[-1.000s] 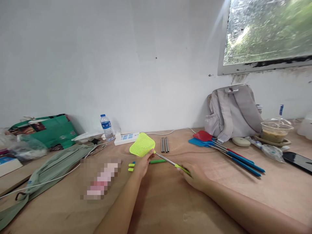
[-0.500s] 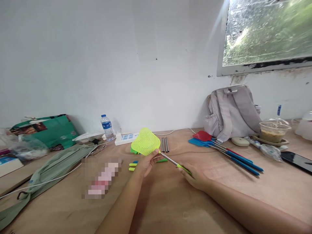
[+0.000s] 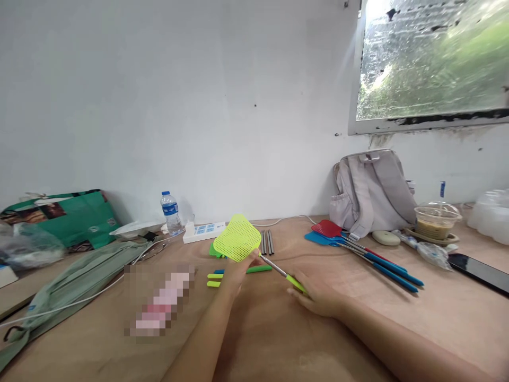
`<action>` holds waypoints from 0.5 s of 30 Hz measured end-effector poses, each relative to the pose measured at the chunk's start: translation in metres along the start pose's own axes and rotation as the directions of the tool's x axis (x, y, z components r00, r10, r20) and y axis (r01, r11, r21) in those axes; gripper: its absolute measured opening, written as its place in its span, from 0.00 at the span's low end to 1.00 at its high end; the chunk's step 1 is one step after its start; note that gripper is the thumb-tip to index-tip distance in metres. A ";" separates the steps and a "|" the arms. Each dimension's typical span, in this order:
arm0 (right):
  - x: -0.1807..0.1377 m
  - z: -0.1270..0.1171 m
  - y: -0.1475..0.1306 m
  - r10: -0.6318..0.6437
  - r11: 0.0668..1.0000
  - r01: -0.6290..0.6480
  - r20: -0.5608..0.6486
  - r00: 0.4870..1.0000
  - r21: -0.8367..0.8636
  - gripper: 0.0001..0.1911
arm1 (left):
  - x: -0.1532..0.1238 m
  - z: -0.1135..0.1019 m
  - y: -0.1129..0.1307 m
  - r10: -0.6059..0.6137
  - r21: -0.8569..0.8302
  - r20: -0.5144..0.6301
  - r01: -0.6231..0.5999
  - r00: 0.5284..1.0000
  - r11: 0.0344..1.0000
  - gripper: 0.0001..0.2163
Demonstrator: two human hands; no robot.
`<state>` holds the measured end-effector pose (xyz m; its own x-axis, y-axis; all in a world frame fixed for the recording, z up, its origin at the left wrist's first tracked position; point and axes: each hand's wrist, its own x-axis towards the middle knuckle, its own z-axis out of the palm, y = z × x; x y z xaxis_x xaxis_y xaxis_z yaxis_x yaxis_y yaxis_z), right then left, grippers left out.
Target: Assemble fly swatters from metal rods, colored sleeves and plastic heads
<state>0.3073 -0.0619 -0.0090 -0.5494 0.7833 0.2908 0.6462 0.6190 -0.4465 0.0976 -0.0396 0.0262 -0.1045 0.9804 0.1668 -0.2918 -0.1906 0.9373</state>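
Observation:
I hold a lime-green fly swatter [image 3: 237, 237] over a wooden table [image 3: 278, 339]. My left hand [image 3: 238, 269] pinches the base of its mesh head, where the metal rod begins. My right hand [image 3: 318, 295] is closed around its green handle [image 3: 296, 284]. The rod slants between both hands. Under the swatter lie loose green and blue handle pieces [image 3: 222, 276] and a darker green swatter head [image 3: 214, 250]. Behind it lie three grey metal rods [image 3: 267, 242].
Red and blue swatters [image 3: 358, 249] lie at the right, beside a grey backpack [image 3: 371, 193]. Farther right are a lidded cup [image 3: 436, 222] and a black phone [image 3: 481, 270]. A power strip [image 3: 201, 232], a water bottle [image 3: 170, 213] and a green bag [image 3: 67, 217] stand along the wall.
The swatter head has tilted up and shifted slightly right. My hands have stayed on it. The view has tipped up a little.

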 end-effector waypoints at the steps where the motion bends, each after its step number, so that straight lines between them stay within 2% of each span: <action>1: -0.001 -0.003 0.001 0.014 0.999 -0.013 0.026 1.000 -0.042 0.19 | 0.001 -0.001 -0.003 0.002 0.031 -0.023 -0.001 1.000 1.000 0.14; 5: -0.007 -0.021 0.010 0.062 0.991 -0.056 0.045 0.997 -0.123 0.18 | 0.001 -0.005 -0.013 0.028 0.169 -0.038 -0.021 0.999 0.985 0.13; 8: -0.017 -0.037 0.024 0.100 0.983 -0.104 -0.034 0.994 -0.148 0.18 | 0.002 -0.010 -0.018 0.124 0.309 0.045 -0.132 0.991 0.942 0.11; 11: -0.031 -0.054 0.048 0.141 0.961 -0.173 -0.153 0.978 -0.215 0.19 | 0.005 -0.017 -0.024 0.251 0.501 0.153 -0.294 0.956 0.814 0.07; 15: -0.051 -0.071 0.088 0.116 0.898 -0.243 -0.335 0.935 -0.368 0.19 | 0.009 -0.022 -0.029 0.330 0.681 0.192 -0.368 0.924 0.634 0.01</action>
<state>0.4294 -0.0436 -0.0032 -0.2615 0.8233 0.5038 0.9083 0.3865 -0.1600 0.0844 -0.0260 -0.0064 -0.0101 0.8526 0.5224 0.5005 -0.4480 0.7408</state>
